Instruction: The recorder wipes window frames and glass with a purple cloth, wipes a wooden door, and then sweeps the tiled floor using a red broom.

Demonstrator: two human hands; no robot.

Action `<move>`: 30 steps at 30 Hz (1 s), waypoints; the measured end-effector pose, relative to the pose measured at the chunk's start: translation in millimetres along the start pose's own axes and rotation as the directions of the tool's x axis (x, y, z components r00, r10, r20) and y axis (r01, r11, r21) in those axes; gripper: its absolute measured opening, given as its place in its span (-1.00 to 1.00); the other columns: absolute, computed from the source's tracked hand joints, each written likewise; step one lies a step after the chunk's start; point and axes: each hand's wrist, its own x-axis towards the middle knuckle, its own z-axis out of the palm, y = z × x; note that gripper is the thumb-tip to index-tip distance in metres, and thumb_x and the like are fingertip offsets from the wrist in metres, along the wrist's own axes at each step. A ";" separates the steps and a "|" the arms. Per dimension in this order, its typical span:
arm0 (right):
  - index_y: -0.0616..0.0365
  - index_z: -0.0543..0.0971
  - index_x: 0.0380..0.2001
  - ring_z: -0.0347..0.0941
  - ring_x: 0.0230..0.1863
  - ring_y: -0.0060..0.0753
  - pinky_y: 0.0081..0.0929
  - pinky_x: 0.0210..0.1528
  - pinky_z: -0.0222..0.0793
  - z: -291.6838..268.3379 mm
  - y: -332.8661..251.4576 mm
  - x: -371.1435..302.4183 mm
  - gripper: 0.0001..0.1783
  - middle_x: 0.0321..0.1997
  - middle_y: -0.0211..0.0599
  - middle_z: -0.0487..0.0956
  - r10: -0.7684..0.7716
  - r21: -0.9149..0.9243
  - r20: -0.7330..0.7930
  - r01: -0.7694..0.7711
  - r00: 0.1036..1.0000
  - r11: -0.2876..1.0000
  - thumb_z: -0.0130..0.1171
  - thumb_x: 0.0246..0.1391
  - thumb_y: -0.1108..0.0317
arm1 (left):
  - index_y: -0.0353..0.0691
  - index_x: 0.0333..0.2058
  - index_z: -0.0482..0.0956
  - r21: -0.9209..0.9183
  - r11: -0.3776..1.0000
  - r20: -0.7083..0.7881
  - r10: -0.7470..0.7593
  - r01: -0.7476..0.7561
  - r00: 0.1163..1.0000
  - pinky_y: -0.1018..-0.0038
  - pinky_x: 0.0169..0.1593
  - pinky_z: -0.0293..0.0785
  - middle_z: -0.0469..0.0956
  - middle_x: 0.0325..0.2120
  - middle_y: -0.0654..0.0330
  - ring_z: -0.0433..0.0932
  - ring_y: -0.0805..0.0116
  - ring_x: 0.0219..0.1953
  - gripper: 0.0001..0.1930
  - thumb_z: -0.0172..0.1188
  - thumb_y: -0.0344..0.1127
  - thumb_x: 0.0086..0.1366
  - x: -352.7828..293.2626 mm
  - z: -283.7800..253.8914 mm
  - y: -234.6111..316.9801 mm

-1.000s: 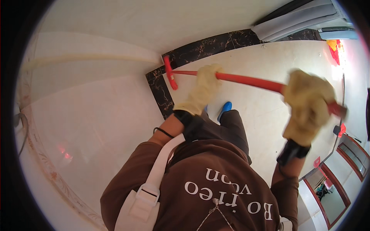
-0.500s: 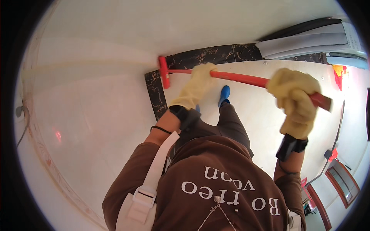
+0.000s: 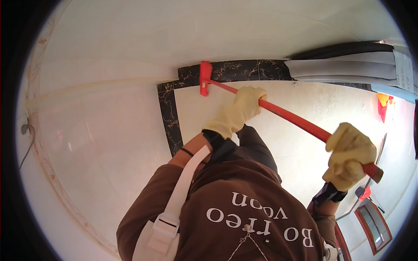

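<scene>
A red long-handled broom (image 3: 296,122) slants across the view, its narrow crosswise head (image 3: 205,78) at the upper left, near the dark wall base. My left hand (image 3: 249,104), in a pale yellow rubber glove, is closed around the handle below the head. Farther right, my right hand (image 3: 350,154), in a matching glove, is wrapped round the handle near its end. The brownish handle tip sticks out past that hand. What the underside of the broom head touches cannot be made out.
A black marbled skirting strip (image 3: 237,71) runs along the wall foot and turns a corner at the left. Grey and black folded cloth (image 3: 344,69) lies along the wall at the upper right. A cable (image 3: 32,145) hangs at the far left.
The broom head has moved to the right and the handle now slopes down more steeply. Both gloved hands have shifted right and downward, still gripping it.
</scene>
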 end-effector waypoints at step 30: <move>0.13 0.39 -0.55 0.23 -0.50 -0.52 -0.51 -0.40 0.19 33.5 -125.2 -137.3 -0.73 -0.48 -0.42 0.37 -0.411 -0.548 -0.739 -0.831 0.534 -0.094 0.17 0.16 0.64 | -0.05 -0.16 0.71 0.052 0.838 0.718 0.347 -0.543 0.604 0.12 -0.08 0.59 0.73 -0.33 0.04 0.71 -0.02 -0.21 -0.75 0.28 -0.37 0.15 83.7 7.2 145.7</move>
